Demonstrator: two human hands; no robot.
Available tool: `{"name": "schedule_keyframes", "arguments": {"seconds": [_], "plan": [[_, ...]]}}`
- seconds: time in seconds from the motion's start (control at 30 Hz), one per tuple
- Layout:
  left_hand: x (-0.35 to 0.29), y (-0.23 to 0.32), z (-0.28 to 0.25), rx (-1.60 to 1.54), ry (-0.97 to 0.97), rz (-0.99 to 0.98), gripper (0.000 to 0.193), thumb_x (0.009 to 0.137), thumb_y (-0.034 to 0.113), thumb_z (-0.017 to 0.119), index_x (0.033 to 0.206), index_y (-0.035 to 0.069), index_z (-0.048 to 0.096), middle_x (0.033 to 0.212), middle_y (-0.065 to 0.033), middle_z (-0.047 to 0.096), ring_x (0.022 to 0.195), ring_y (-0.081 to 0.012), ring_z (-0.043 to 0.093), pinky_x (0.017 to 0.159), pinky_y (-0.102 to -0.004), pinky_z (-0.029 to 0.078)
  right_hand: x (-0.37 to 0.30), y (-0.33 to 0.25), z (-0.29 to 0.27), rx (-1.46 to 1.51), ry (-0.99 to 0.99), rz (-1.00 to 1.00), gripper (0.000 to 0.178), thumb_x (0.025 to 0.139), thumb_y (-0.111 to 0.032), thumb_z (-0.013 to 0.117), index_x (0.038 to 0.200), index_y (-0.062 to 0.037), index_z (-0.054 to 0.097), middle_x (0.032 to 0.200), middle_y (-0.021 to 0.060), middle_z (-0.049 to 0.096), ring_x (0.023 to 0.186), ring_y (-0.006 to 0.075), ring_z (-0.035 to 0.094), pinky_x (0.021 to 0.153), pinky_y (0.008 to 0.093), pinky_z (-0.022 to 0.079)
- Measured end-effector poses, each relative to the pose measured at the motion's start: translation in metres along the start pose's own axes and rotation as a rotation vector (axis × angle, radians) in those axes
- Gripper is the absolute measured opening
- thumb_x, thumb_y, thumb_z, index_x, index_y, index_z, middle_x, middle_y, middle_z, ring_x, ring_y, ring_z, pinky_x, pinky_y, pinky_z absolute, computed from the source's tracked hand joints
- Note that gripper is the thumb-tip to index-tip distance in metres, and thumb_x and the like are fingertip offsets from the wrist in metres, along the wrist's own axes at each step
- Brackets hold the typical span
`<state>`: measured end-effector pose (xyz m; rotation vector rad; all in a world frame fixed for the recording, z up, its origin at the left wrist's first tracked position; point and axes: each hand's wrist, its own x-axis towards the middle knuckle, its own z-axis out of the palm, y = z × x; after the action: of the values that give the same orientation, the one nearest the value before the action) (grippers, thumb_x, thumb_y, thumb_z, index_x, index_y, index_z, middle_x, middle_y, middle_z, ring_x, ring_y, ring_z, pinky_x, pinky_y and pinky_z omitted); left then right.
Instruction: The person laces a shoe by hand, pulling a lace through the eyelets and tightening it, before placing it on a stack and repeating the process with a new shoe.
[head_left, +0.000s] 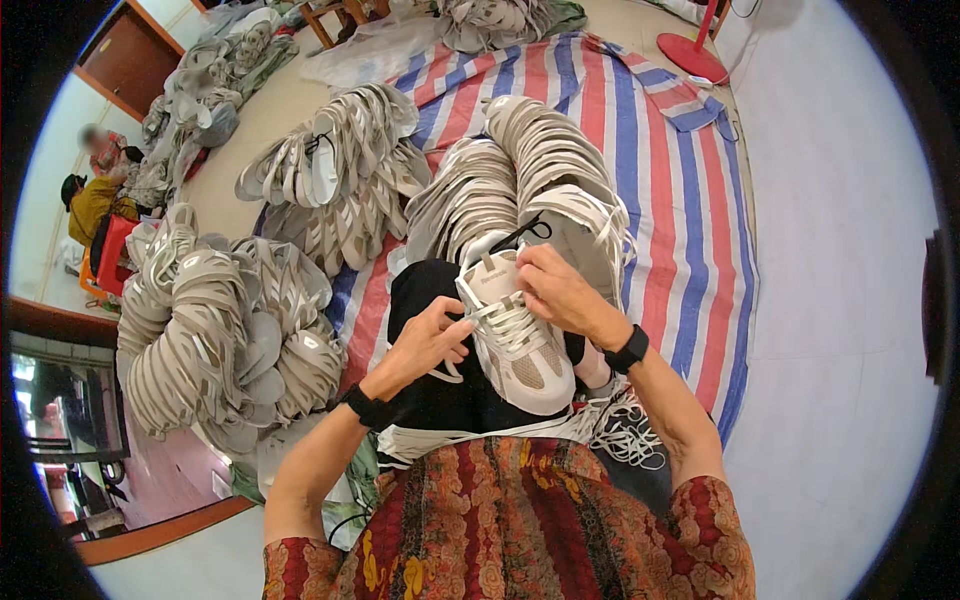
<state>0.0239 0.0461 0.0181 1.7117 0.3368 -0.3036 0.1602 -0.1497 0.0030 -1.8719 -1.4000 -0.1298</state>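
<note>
The right hand (553,290) is bunched narrow over the shoe's right eyelets, apparently pinching the white lace (515,332), though its own fingers cover the contact. The left hand (435,335) has its fingers loosely parted, the index tip at the shoe's left edge near the lacing. Between the two grips, over the black-clad lap, lies the shoe (528,372), toe toward the wearer: off-white with beige mesh at the toe, its lace crisscrossed over the front. Just beyond the grips stand nested shoe uppers (462,200); loose laces (630,432) lie nearer the body, below the right hand.
</note>
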Motion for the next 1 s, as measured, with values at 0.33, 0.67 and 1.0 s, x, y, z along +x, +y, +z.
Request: {"name": "schedule_keyframes", "arguments": {"seconds": [0.33, 0.67, 1.0], "plan": [[-0.022, 0.020, -0.028, -0.270, -0.191, -0.372, 0.021, 0.092, 0.020, 0.044, 0.085, 0.005, 0.057, 0.050, 0.0065, 0.042, 0.035, -0.0031, 0.032, 0.031, -0.0183, 0.023, -0.009, 0.028, -0.064, 0.774, -0.203, 0.757, 0.010, 0.081, -0.009, 0.056, 0.090, -0.0045, 0.058, 0.060, -0.0071, 0.044, 0.051, 0.0017, 0.037, 0.045, 0.0177, 0.029], [-0.218, -0.067, -0.154, 0.095, 0.288, -0.440, 0.014, 0.082, 0.011, 0.057, 0.074, 0.002, 0.064, 0.055, 0.0030, 0.052, 0.045, -0.0024, 0.035, 0.041, -0.0188, 0.026, -0.078, 0.080, -0.273, -0.231, -0.377, 0.579, 0.031, 0.078, -0.023, 0.060, 0.064, 0.0028, 0.050, 0.052, 0.0106, 0.042, 0.046, 0.0172, 0.034, 0.044, 0.0312, 0.031], [-0.301, -0.151, -0.169, 0.770, 0.884, -0.138, 0.006, 0.078, 0.005, 0.059, 0.079, 0.000, 0.064, 0.060, -0.0049, 0.056, 0.049, -0.0183, 0.047, 0.049, -0.0296, 0.038, -0.240, 0.108, -0.362, -0.760, 0.067, 0.566, 0.014, 0.081, -0.011, 0.056, 0.078, 0.0029, 0.054, 0.068, 0.0115, 0.051, 0.063, 0.0262, 0.048, 0.062, 0.0346, 0.039]]}}
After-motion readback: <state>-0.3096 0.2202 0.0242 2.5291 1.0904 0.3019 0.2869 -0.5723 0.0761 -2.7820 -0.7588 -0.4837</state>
